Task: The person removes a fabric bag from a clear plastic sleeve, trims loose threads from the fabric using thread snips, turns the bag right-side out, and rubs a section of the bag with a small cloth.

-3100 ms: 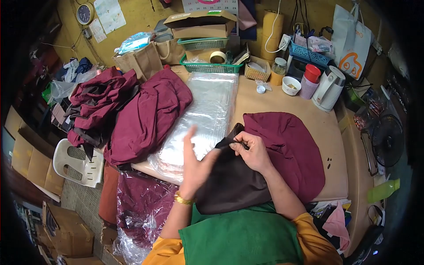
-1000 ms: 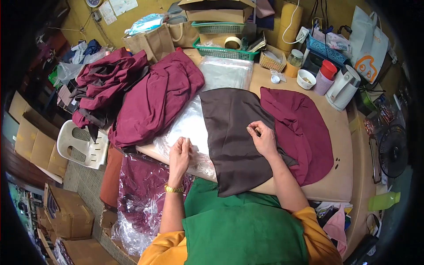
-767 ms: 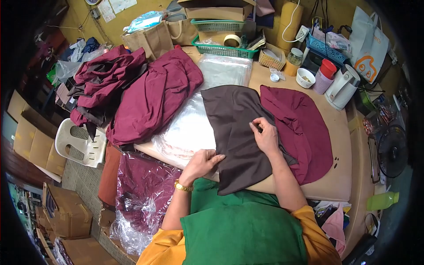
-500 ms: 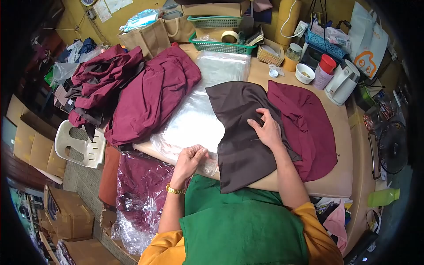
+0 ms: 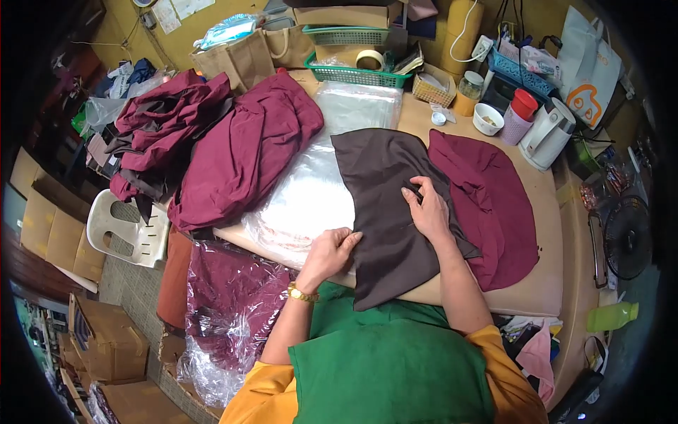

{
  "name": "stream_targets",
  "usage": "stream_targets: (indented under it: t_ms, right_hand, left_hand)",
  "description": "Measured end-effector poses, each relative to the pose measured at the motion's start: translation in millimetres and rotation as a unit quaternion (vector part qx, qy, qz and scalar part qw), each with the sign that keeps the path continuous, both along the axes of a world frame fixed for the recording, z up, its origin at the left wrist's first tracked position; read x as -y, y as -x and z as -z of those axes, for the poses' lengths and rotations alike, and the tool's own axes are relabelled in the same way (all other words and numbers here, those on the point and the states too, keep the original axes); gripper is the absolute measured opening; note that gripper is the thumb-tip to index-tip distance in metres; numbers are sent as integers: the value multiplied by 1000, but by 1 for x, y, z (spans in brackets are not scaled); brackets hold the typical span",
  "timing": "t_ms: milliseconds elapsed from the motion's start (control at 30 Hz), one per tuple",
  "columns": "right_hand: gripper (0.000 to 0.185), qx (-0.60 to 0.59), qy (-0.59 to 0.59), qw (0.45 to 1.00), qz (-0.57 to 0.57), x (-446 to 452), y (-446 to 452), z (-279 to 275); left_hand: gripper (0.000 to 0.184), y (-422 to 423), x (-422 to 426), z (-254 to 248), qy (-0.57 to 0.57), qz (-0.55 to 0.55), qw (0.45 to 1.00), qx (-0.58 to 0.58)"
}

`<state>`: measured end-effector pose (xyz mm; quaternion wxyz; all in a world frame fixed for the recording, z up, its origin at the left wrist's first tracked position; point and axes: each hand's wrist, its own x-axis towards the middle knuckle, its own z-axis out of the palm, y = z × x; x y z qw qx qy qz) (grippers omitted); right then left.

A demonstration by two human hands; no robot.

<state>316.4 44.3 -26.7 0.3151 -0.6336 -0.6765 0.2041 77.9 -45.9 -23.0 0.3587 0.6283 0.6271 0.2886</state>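
Observation:
A dark brown cloth [image 5: 388, 261] lies spread across the front of the table, its lower corner hanging over the edge. My left hand [image 5: 330, 256], with a gold watch at the wrist, has thumb and fingers closed on the cloth's left edge. On the upper right part of the same cloth rests my right hand [image 5: 429, 212], fingers bent, thumb and forefinger apart. Maroon fabric [image 5: 494, 212] extends from beneath the brown cloth on the right. Clear plastic bags [image 5: 304, 205] lie flat to the left, partly under the cloth.
Maroon garments [image 5: 247, 155] are heaped at the left of the table [image 5: 544, 283]. Green baskets [image 5: 353, 74], a bowl [image 5: 487, 119] and a kettle [image 5: 549, 134] stand along the back. A plastic-wrapped maroon bundle [image 5: 233, 304] sits below the front edge, near a white chair [image 5: 145, 244].
My left hand has moved right and slightly up, from over the plastic to the brown cloth's left edge. My right hand stays nearly in place on the cloth.

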Motion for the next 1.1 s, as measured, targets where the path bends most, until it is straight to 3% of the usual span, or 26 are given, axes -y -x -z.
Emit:
stream_targets:
  t_ms: [67,133,167,233,267,433,533,700,767,833,1100]
  right_hand:
    - [38,19,-4,1000,12,-2,-5,3]
    - [33,-20,-15,1000,-8,-7,-9,6]
    - [33,-21,-13,1000,-8,-4,-7,2]
    - [28,-145,38,982,-116,3,-1,-10]
    - [27,-82,-32,984,-157,12,6,-17]
    - [26,17,-66,960,-271,65,47,-61]
    - [16,67,-161,946,-273,73,63,-60]
    - [16,102,-163,939,-284,66,73,-45]
    - [16,100,-158,944,-271,66,72,-45]
    - [18,59,-114,959,-254,66,66,-51]
    - [18,95,-149,943,-282,69,65,-57]
  left_hand:
    - [25,9,2,1,16,37,999,11]
    - [33,22,10,3,23,-14,985,169]
    - [32,26,12,-1,21,-15,985,169]
    - [32,26,16,-12,6,-19,989,149]
    - [33,26,16,-14,-10,-22,991,130]
    - [33,17,16,-7,-40,-48,974,216]
    - [34,15,16,-8,-42,-48,973,224]
    - [33,19,22,-16,-24,-32,962,271]
    - [33,23,26,-21,-9,-15,934,358]
    - [33,27,27,-23,-17,-16,932,362]
    - [33,26,26,-22,-17,-16,929,370]
